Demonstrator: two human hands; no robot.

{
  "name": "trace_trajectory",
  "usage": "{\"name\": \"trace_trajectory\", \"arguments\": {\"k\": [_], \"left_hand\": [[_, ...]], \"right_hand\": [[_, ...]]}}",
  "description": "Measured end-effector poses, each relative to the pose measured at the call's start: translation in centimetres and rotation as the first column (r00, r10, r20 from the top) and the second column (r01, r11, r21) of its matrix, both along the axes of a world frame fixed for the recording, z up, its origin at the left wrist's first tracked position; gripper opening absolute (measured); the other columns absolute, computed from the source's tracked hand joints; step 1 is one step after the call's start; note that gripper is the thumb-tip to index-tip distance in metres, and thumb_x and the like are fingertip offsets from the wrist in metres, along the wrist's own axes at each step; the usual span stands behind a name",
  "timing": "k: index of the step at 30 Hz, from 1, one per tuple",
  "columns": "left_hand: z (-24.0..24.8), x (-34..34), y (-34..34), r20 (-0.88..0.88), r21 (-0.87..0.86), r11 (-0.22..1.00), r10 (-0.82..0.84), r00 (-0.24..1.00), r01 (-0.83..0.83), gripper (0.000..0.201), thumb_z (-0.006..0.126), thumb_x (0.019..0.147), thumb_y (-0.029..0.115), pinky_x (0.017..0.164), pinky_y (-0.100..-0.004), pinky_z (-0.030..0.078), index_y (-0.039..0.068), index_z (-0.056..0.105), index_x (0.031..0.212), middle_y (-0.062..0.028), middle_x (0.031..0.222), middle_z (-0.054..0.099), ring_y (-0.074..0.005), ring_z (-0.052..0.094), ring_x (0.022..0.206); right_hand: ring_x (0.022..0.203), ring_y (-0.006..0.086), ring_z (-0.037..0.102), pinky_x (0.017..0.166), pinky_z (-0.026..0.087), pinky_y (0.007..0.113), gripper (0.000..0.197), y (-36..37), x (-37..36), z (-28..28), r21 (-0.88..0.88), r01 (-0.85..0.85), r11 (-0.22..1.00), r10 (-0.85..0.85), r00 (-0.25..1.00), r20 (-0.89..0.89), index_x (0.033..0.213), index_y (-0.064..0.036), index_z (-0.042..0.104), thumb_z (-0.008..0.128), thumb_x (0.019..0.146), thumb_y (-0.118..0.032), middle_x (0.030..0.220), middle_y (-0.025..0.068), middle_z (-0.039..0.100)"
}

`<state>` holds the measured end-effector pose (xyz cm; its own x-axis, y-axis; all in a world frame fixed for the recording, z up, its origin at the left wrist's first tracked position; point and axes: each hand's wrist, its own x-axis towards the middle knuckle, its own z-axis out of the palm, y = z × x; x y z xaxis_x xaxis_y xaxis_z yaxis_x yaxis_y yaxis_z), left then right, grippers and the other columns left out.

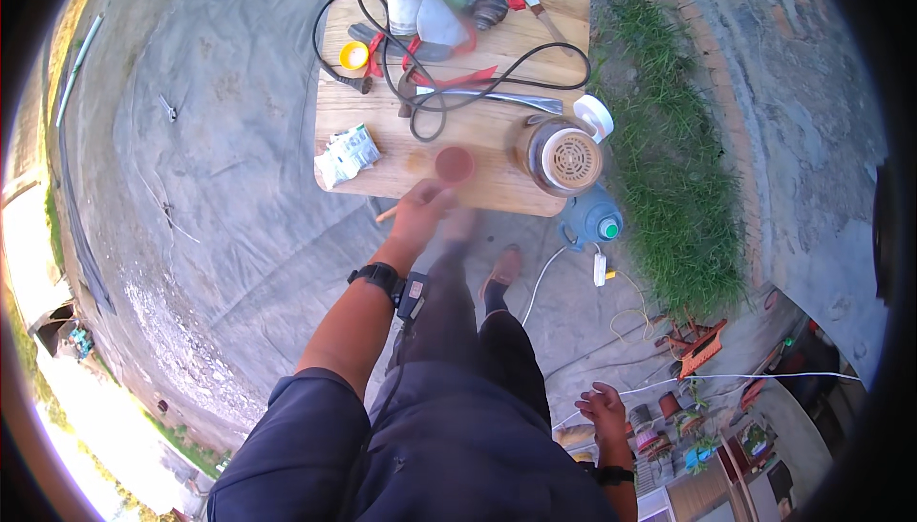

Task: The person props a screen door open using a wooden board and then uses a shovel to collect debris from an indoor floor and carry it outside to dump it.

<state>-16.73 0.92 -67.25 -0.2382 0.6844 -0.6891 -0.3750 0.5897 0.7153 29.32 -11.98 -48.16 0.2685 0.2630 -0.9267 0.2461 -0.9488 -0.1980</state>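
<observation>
1. Printing shows on the crumpled green-and-white packet [350, 154] in the head view, but it is too small to read.
2. Pale wooden tabletop with rounded corners [499, 152] stands outdoors above a wrinkled grey ground sheet [239, 140]; along its right side runs a strip of green grass [669, 140], with brick edging beyond.
3. The left hand [420, 214], at the table's near edge, is closed around a thin pale wooden stick [387, 214]; just beyond the fingers is a blurred, reddish-brown round piece [455, 166], and whether it joins the stick I cannot tell.
4. The right hand [602, 405] hangs well apart from the table, at lower right, fingers loosely bent and spread.
5. A thick black cord with a plug [360, 85] loops across the tools on the far half, including a long silver metal strip [497, 98].
6. A brown-tinted round jar with a perforated top [573, 159] stands by the right edge, near a blue plastic jug with a green cap [592, 216] below.
</observation>
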Motion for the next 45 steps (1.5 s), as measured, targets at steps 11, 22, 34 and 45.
{"name": "trace_trajectory", "arguments": {"k": [11,22,34,45], "left_hand": [[-1.3,-0.5,-0.9,0.051,0.152,0.988,-0.032,0.998,0.024,0.037,0.06,0.09,0.013,0.074,-0.0299,0.052,0.001,0.049,0.123,-0.0119,0.103,0.063,-0.0174,0.063,0.086],[-0.5,0.6,-2.4,-0.317,0.206,0.971,-0.053,0.947,0.123,0.05,0.062,0.087,0.007,0.071,-0.0301,0.054,-0.001,0.041,0.132,-0.0142,0.101,0.063,-0.0183,0.065,0.08],[8.6,2.6,-28.0,-0.39,-0.187,0.98,-0.138,0.911,0.068,0.045,0.061,0.085,0.014,0.062,-0.0313,0.053,-0.001,0.049,0.126,-0.0158,0.094,0.065,-0.0219,0.066,0.077],[17.4,19.4,-46.9,-0.119,-0.481,0.695,0.552,0.826,-0.534,0.045,0.066,0.083,0.016,0.068,-0.0304,0.055,-0.005,0.054,0.122,-0.0153,0.095,0.067,-0.0195,0.067,0.079]], "right_hand": [[0.084,0.0222,0.068,0.073,0.053,0.031,0.039,2.5,-2.4,0.3,0.055,-0.042,0.998,0.043,0.999,-0.013,0.124,-0.0014,0.048,0.059,0.09,-0.015,0.1,0.0131,0.065],[0.08,0.0205,0.067,0.069,0.052,0.029,0.039,4.5,1.5,-0.9,0.105,-0.193,0.975,0.198,0.979,-0.041,0.124,-0.0025,0.048,0.061,0.089,-0.017,0.096,0.011,0.065],[0.075,0.0198,0.066,0.064,0.054,0.031,0.037,10.0,5.9,-2.9,0.204,-0.474,0.857,0.503,0.855,-0.124,0.123,-0.0045,0.048,0.057,0.091,-0.021,0.096,0.0099,0.063],[0.068,0.0191,0.064,0.057,0.05,0.028,0.035,14.0,1.8,-2.4,0.285,-0.675,0.681,0.719,0.69,-0.083,0.12,-0.0084,0.05,0.06,0.089,-0.022,0.09,0.0076,0.062]]}}
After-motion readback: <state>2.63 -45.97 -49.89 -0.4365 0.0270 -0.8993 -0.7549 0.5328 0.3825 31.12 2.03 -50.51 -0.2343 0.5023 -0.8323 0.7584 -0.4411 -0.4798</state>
